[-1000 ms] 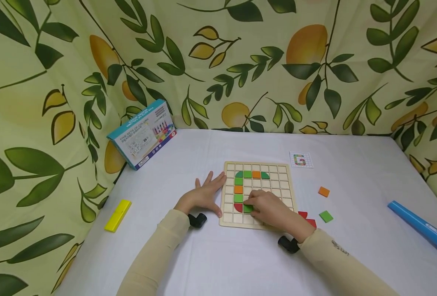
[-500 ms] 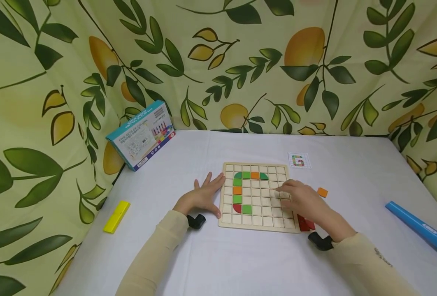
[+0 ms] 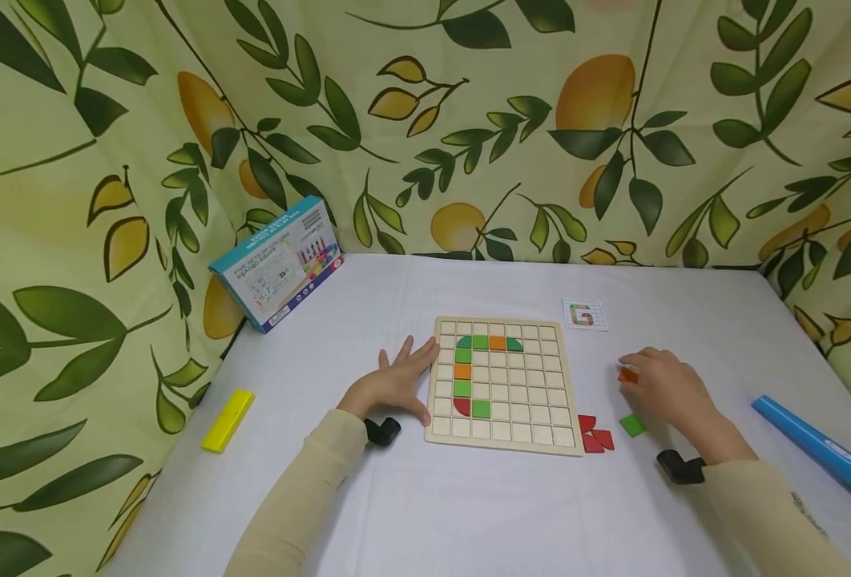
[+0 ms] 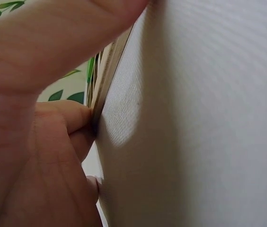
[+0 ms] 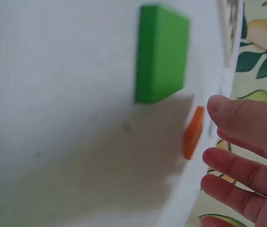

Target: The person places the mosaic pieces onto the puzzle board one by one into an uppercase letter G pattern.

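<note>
White cloth (image 3: 483, 513) lies below — left hand (image 3: 394, 385) splayed against the board (image 3: 526, 397), right hand (image 3: 669, 390) parted, empty, by orange tile (image 5: 193, 133).

Box (image 3: 277, 263): "FIVE SETS OF…"; card (image 3: 584, 315): "G"

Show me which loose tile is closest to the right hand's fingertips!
The loose orange square, nearest the fingertips of the right hand; the loose green square and loose red pieces lie farther away.

Beige sleeves (image 3: 299, 493); black wrist cameras (image 3: 679, 466); dark right-sleeve marking (image 3: 808, 511).
</note>
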Motion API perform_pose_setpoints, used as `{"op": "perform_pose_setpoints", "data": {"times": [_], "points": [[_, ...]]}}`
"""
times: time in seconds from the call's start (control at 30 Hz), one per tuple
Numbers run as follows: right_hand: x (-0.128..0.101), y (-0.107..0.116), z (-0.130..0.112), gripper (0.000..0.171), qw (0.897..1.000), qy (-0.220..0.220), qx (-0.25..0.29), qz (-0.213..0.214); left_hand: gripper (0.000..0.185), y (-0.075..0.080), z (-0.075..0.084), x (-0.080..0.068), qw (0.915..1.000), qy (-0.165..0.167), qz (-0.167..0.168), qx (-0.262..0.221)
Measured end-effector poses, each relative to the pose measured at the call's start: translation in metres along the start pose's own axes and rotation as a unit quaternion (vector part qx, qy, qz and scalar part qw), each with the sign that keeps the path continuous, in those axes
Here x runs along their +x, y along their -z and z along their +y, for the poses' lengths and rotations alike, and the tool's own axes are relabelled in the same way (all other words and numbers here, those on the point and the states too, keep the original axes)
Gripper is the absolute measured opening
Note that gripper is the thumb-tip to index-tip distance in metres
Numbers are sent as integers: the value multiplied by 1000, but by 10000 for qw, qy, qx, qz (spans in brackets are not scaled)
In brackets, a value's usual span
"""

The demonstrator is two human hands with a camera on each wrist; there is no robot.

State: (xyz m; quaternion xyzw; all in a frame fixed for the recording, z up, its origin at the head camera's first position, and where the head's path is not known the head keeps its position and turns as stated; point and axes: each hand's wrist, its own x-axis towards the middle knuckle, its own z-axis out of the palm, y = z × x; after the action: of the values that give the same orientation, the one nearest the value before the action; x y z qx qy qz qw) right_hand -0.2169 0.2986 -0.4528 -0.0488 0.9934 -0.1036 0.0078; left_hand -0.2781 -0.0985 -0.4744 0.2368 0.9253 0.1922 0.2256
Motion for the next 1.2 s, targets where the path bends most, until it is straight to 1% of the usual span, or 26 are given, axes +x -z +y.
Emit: {"op": "perform_pose_setpoints", "data": {"times": [0.2, 0.3, 0.37, 0.53, 0.63, 0.7, 0.77, 0.83, 0.9, 1.03, 1.2], "points": [[6, -9, 7, 36, 9998, -113, 144, -106, 129, -2, -1, 0, 10000, -17, -21, 28], [8, -8, 4, 34, 9999, -36, 143, -43, 129, -2, -1, 0, 10000, -9, -10, 36], [8, -6, -3, 34, 9999, 89, 140, 13, 130, -2, -1, 0, 10000, -2, -4, 44], [11, -2, -34, 32, 9972, 699, 166, 212, 129, -1, -1, 0, 10000, -43, 20, 32], [12, -7, -57, 30, 9916, 1224, 157, 401, 129, -1, -2, 0, 10000, -49, 16, 12], [12, -13, -73, 29, 9852, 1614, 187, 550, 130, -1, -2, 0, 10000, -50, 17, 8], [10, -19, -88, 27, 9761, 2052, 257, 675, 129, -2, -2, 0, 10000, -54, 28, 1], [8, -25, -101, 25, 9674, 2409, 303, 724, 129, -2, -2, 0, 10000, -55, 47, 0], [7, -31, -111, 23, 9608, 2662, 327, 701, 129, -2, -2, 0, 10000, -41, 48, 19], [4, -39, -126, 23, 9580, 2802, 288, 542, 129, -1, -1, 1, 10000, -3, 24, 24], [3, -44, -135, 22, 9567, 2841, 404, 478, 129, 0, -1, 0, 10000, -13, 16, -27]]}}
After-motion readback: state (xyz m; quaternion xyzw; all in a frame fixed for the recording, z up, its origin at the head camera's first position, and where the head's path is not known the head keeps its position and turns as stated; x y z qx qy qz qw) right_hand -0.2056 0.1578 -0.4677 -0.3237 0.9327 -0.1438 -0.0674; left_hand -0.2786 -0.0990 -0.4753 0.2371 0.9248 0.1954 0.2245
